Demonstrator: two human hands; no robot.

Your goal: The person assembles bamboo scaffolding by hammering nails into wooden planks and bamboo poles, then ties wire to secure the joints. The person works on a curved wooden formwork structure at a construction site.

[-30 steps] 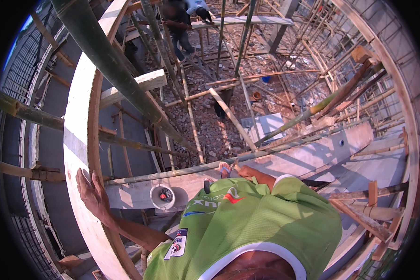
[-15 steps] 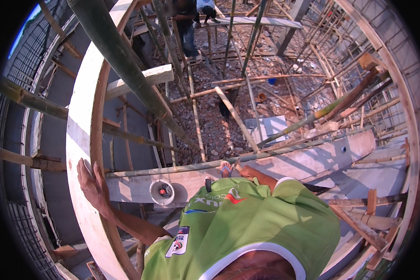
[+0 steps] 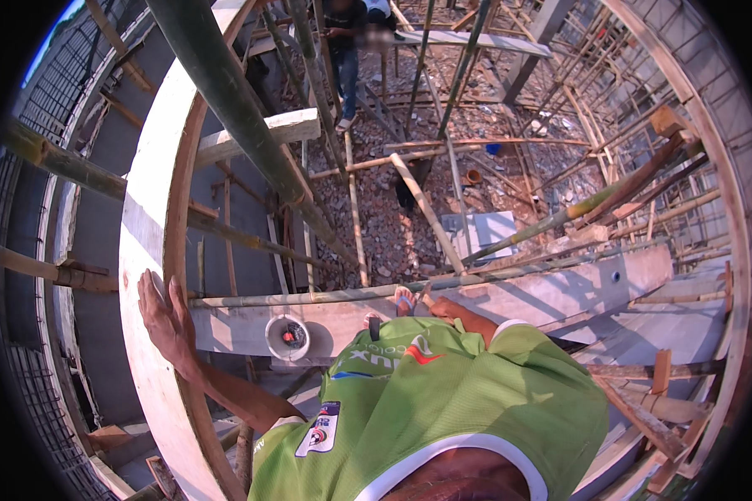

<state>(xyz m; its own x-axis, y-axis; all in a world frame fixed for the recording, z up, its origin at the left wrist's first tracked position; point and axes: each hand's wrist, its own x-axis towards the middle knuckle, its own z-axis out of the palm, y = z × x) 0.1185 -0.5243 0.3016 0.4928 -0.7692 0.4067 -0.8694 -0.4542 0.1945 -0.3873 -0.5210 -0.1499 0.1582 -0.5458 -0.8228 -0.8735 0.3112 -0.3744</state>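
My left hand [image 3: 169, 319] lies flat against the face of a long pale wooden board [image 3: 146, 242], fingers stretched and thumb apart near its edge. The board rises along my left side and bends in the fisheye view. Close in front of my body, my right hand [image 3: 448, 310] is closed. A narrow brownish piece [image 3: 427, 294] shows beside its fingers, too small to name. Between my hands, a white bucket [image 3: 287, 337] with dark bits and something red inside stands on a wide plank [image 3: 560, 284]. My sandalled foot [image 3: 405, 301] is on this plank too.
A thick green bamboo pole [image 3: 234, 108] slants past the board. A thinner bamboo rail [image 3: 351, 295] runs along the plank's far edge. Far below lies rubble-strewn ground [image 3: 384, 242] with crossing poles. Two people stand or sit at the back, one in jeans [image 3: 344, 79].
The view has shifted slightly, so the far scene sits a little lower and to the right. Both hands keep their places. The people at the back have changed posture a little.
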